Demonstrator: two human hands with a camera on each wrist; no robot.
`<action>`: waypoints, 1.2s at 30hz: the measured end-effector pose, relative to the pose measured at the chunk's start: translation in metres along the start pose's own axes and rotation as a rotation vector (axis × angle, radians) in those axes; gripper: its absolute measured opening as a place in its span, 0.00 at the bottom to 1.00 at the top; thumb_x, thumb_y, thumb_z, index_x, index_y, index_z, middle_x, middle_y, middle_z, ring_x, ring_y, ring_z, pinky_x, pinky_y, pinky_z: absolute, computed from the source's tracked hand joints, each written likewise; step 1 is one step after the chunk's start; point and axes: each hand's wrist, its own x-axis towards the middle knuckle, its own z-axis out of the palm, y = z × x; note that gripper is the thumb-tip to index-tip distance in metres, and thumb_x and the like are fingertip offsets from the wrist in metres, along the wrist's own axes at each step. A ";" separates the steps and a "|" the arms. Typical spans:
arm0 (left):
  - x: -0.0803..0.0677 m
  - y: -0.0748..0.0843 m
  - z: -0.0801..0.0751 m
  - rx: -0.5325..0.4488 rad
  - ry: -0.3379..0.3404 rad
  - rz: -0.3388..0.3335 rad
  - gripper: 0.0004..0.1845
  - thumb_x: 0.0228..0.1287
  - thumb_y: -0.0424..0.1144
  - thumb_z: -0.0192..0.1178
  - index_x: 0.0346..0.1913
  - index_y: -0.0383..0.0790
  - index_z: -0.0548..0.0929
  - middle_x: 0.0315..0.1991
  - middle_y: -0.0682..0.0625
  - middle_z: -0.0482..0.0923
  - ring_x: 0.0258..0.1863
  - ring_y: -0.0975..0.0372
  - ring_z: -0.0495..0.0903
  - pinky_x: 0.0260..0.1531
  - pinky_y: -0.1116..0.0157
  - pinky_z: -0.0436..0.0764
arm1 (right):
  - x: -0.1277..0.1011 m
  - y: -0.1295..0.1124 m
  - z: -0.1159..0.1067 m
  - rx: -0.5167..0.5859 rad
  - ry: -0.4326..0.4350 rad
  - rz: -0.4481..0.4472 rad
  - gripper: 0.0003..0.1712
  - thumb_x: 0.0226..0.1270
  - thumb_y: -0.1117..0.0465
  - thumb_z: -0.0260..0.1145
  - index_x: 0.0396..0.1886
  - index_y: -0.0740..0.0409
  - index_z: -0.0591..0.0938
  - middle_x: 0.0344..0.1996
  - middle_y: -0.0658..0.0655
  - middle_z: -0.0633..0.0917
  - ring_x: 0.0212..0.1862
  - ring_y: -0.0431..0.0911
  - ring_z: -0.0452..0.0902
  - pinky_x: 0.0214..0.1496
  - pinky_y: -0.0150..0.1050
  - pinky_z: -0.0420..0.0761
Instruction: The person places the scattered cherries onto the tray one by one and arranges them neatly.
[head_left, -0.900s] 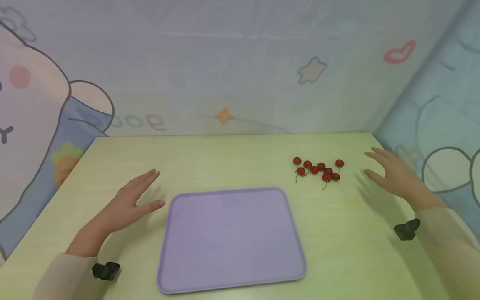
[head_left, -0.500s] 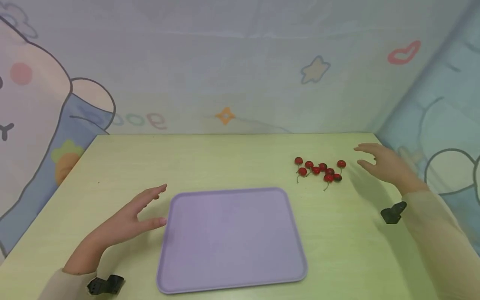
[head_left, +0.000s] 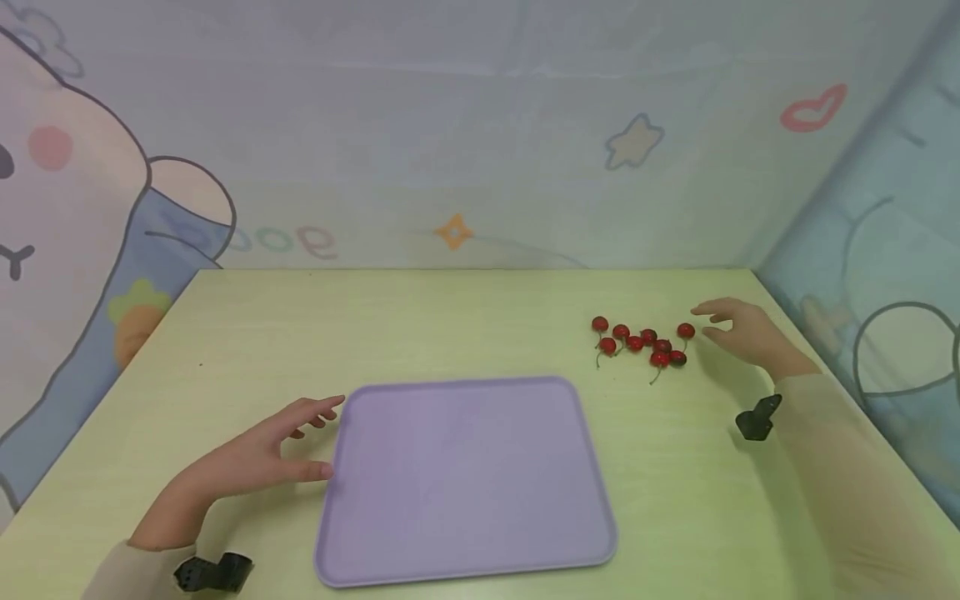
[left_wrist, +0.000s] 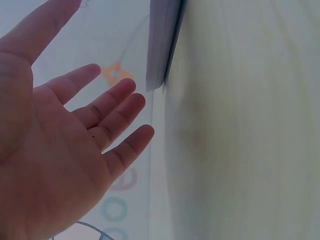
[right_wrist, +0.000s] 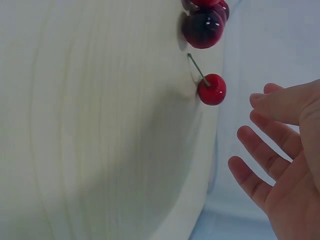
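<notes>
A lilac rectangular tray (head_left: 472, 483) lies flat on the pale wooden table. At its left rim is my left hand (head_left: 262, 454), fingers extended and thumb tip by the edge; in the left wrist view the palm (left_wrist: 60, 160) shows nothing held. Several red cherries with stems, such as a front one (head_left: 659, 359), lie loosely grouped at the back right. My right hand (head_left: 746, 333) hovers just right of the outermost cherry (head_left: 686, 331), fingers slightly bent and holding nothing. That same cherry (right_wrist: 212, 90), its green stem up, appears just ahead of the fingertips in the right wrist view.
The table (head_left: 390, 325) meets a hanging cloth backdrop (head_left: 390, 125) printed with cartoon figures along its back edge. Another cloth panel (head_left: 900, 217) runs along the right side. Black cameras (head_left: 757, 418) sit on both sleeves.
My right hand has moved left and now is close to the outermost cherry. The left hand has come down and nearer to the tray's left rim. Cherries and tray stay in place.
</notes>
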 end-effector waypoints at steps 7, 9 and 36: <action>0.000 -0.004 0.006 0.009 -0.009 0.038 0.39 0.56 0.44 0.70 0.69 0.39 0.65 0.55 0.46 0.71 0.50 0.62 0.70 0.43 0.62 0.71 | 0.009 0.001 0.010 0.018 -0.033 0.036 0.23 0.71 0.64 0.55 0.62 0.68 0.71 0.64 0.74 0.66 0.59 0.69 0.67 0.55 0.65 0.70; -0.001 -0.005 0.007 0.006 -0.010 0.042 0.38 0.55 0.44 0.71 0.68 0.39 0.66 0.54 0.46 0.71 0.49 0.62 0.70 0.42 0.63 0.71 | 0.011 0.002 0.012 0.023 -0.046 0.049 0.23 0.71 0.64 0.54 0.62 0.68 0.71 0.64 0.74 0.66 0.59 0.69 0.66 0.54 0.65 0.70; -0.003 -0.009 0.005 -0.054 -0.057 -0.001 0.32 0.49 0.42 0.74 0.58 0.40 0.74 0.51 0.49 0.71 0.50 0.62 0.66 0.49 0.66 0.68 | 0.015 0.018 0.024 -0.087 -0.033 0.066 0.23 0.67 0.66 0.55 0.60 0.73 0.73 0.56 0.79 0.72 0.56 0.72 0.68 0.57 0.64 0.68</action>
